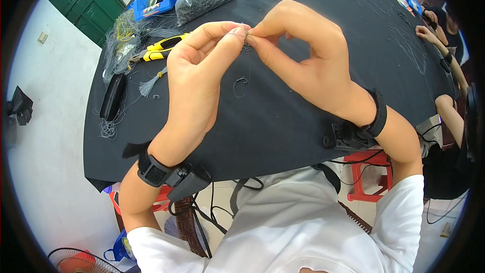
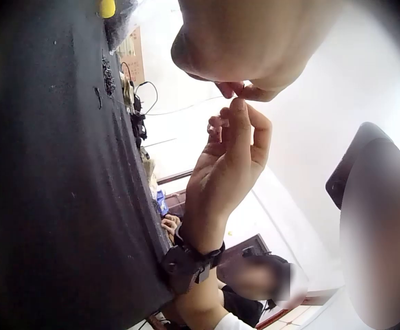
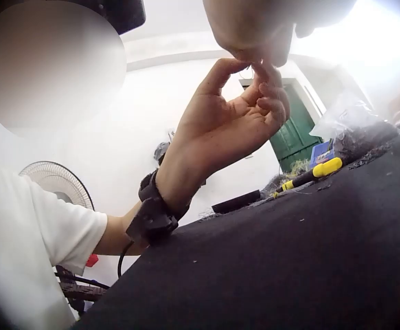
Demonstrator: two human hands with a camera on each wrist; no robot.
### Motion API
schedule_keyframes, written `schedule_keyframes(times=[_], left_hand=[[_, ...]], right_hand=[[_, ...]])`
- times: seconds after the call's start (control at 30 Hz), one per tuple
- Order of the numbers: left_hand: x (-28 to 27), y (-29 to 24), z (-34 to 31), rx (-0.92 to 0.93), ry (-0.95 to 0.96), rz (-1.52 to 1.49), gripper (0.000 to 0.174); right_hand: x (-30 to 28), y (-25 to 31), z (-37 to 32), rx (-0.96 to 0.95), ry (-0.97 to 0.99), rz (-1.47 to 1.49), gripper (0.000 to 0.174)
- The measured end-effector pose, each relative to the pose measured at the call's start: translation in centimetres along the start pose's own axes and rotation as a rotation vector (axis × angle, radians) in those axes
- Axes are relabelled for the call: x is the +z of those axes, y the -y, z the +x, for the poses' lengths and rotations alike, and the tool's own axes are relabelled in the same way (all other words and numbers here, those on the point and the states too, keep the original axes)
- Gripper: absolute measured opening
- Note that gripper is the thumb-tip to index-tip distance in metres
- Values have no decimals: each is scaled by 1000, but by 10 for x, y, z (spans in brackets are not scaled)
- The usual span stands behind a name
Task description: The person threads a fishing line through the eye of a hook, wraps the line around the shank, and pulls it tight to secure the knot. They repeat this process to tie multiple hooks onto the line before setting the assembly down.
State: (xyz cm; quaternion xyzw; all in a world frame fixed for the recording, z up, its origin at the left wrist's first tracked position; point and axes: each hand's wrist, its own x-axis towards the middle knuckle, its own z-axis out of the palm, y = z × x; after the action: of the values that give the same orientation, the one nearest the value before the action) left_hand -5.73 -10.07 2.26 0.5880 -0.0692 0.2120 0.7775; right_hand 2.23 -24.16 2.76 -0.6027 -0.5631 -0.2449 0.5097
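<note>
Both hands meet above the black table in the head view, fingertips nearly touching. My left hand (image 1: pixel 199 68) pinches a thin grey line between thumb and forefinger. From the other side my right hand (image 1: pixel 316 55) pinches it too, thumb against forefinger. Small loops of the line (image 1: pixel 246 47) hang just below the fingertips; most of what is held is hidden by them. In the left wrist view a fine strand runs off from the pinch. Under the hands, a small hook-shaped piece with thin line (image 1: pixel 241 86) lies on the cloth.
Yellow-and-black pliers (image 1: pixel 160 49), a tied grey bundle (image 1: pixel 153 82), a black case (image 1: pixel 113 96) and tangled line (image 1: pixel 118 45) lie left. Behind them are a blue box (image 1: pixel 154 7) and a plastic bag of dark small pieces (image 1: pixel 204 0). Another person's arm (image 1: pixel 457 73) is at the right edge.
</note>
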Motion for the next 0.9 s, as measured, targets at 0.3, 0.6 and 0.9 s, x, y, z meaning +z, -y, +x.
schedule_keyframes(times=[0.3, 0.6, 0.9], left_hand=[[-3, -2, 1, -27, 70, -29, 18], [-8, -8, 5, 14, 127, 173, 16], [-7, -9, 6, 29, 125, 208, 15]], right_hand=[[0, 1, -1, 4, -22, -8, 9], [-4, -2, -1, 8, 14, -26, 9], [-5, -1, 0, -24, 51, -52, 12]])
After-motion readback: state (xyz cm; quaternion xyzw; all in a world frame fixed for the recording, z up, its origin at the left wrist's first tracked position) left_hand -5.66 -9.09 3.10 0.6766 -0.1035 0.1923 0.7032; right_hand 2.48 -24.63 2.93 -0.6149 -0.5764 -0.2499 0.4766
